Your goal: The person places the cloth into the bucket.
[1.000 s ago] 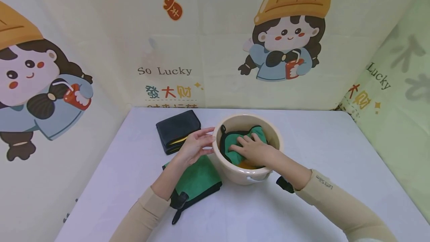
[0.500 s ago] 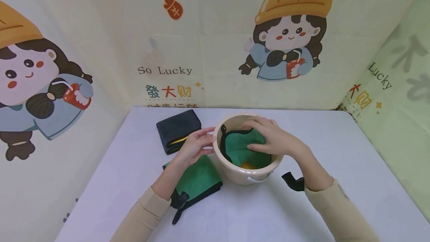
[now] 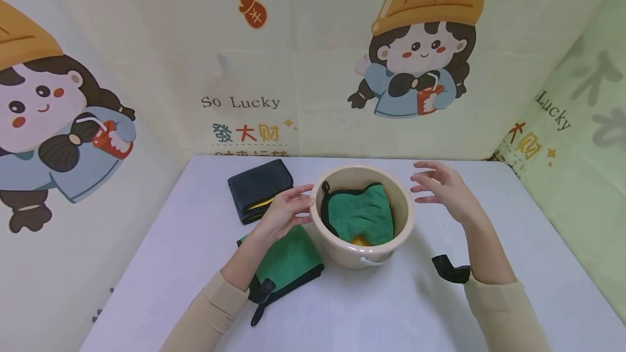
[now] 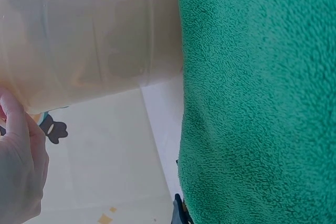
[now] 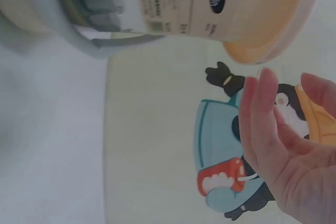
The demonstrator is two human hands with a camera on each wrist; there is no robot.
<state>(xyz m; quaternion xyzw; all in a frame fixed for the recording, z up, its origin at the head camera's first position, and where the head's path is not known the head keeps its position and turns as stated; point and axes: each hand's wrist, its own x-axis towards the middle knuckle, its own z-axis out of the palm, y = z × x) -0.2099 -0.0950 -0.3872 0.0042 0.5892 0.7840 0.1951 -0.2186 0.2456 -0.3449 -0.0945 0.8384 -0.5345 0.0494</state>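
A cream bucket (image 3: 337,249) stands upright on the table. Inside it lies a green towel (image 3: 359,213) with black edging and a loop, and a bit of orange or yellow shows at its front. My left hand (image 3: 285,212) touches the bucket's left rim with its fingers held out; the left wrist view catches this hand (image 4: 21,161) at the bucket wall. To the right of the bucket my right hand (image 3: 445,189) hovers, fingers spread and holding nothing. The right wrist view shows that hand (image 5: 289,150) apart from the bucket's rim.
Under my left forearm lies a second green towel (image 3: 293,259), folded, with black edging and a loop. Behind it is a folded dark towel (image 3: 259,183) with yellow inside. The bucket's pale handle (image 3: 375,261) hangs at its front. A printed backdrop (image 3: 313,69) rises behind the table.
My right hand has come off the green towel in the bucket and moved up and right, clear of the rim. The left hand has stayed at the rim.
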